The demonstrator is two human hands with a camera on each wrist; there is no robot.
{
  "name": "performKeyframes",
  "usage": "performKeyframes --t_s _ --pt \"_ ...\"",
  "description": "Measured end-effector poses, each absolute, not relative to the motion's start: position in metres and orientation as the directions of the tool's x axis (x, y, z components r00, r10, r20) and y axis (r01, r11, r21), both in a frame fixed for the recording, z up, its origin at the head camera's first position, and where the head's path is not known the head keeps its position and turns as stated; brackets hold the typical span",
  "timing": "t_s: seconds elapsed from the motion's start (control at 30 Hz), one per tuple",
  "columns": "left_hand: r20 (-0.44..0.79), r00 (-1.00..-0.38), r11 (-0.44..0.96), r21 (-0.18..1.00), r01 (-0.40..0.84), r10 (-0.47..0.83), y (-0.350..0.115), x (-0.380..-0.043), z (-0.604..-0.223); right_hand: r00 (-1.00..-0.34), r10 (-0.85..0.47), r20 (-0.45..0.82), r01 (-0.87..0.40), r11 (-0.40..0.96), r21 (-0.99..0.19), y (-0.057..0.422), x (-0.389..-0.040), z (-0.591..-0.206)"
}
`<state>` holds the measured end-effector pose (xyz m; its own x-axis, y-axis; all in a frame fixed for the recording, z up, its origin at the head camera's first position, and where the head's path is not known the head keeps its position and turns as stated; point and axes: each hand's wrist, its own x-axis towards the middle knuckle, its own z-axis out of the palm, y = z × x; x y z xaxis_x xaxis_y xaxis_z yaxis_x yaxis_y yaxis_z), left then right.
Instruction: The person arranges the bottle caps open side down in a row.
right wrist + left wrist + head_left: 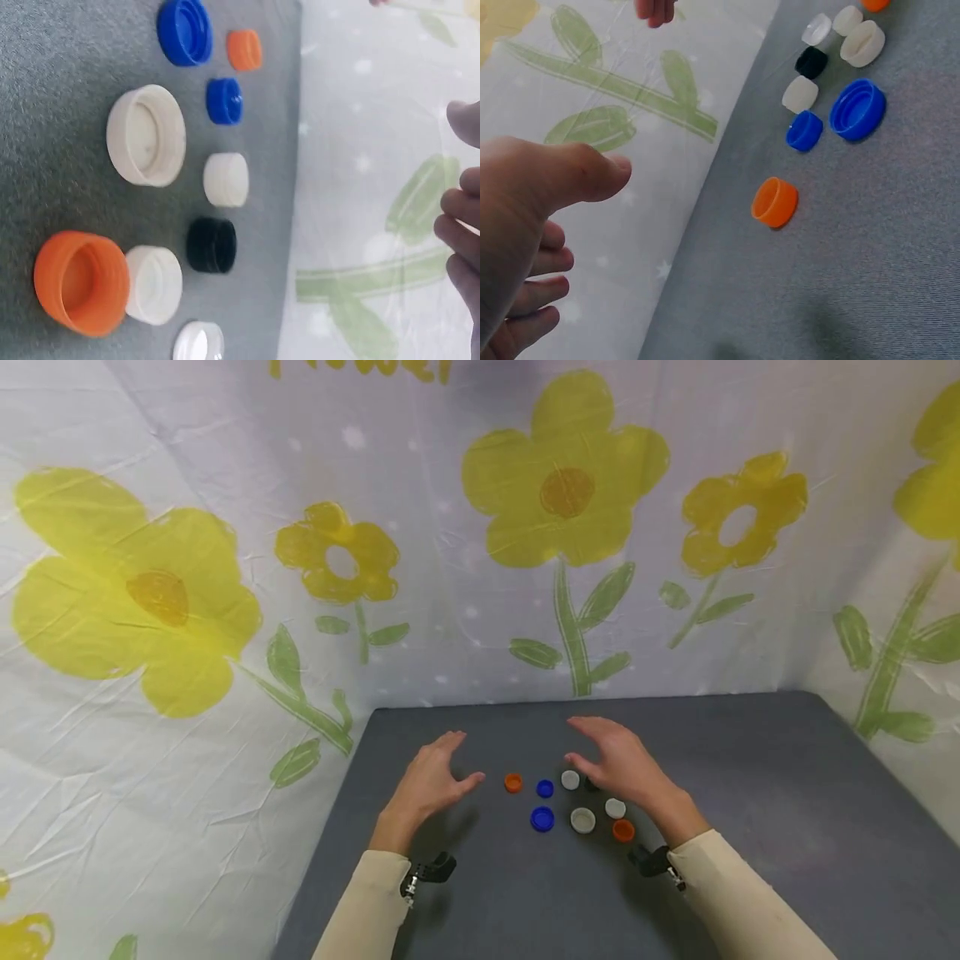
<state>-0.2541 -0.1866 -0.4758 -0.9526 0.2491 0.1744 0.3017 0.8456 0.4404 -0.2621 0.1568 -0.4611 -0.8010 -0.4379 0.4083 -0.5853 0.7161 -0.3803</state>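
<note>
Two hands (429,783) (626,767), bottle caps (582,821) nearby; clear cap (817,29), wrist views only

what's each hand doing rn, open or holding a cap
Left hand: open, holding nothing.
Right hand: open, holding nothing, above the table.

The tabletop (795,777) is dark grey, its far right corner rounded. A creased white cloth (442,610) hangs behind the far edge and beyond both side edges, printed with yellow flowers (566,493), green stems (573,635) and, high up, partly visible yellow lettering (360,367). Lighting is diffuse.
</note>
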Motion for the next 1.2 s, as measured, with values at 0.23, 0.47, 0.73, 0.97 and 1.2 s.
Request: performKeyframes --t_s 0.23,0.47,0.73,0.97,1.2 --pt "0.139 -0.954 0.837 0.458 0.298 0.264 -0.179 -0.259 -0.483 -0.818 -0.468 0.334 -0.574 0.705 -0.417 0.140 -0.267 -0.469" --pt "0.102 -0.951 0.817 0.490 0.303 0.291 -0.175 -0.266 -0.499 -0.824 -0.500 0.268 -0.567 0.711 -0.415 0.122 -0.276 -0.483" --pt "0.085 -0.939 0.809 0.486 0.330 0.332 -0.169 -0.275 -0.519 -0.814 -0.526 0.245 -0.577 0.688 -0.440 0.105 -0.284 -0.502" --pt "0.068 -0.944 0.809 0.497 0.312 0.323 -0.162 -0.282 -0.532 -0.810 -0.532 0.245 -0.584 0.698 -0.415 0.093 -0.291 -0.518" --pt "0.085 -0.938 0.800 0.498 0.333 0.337 -0.156 -0.288 -0.546 -0.830 -0.528 0.182 -0.550 0.721 -0.422 0.082 -0.292 -0.528"
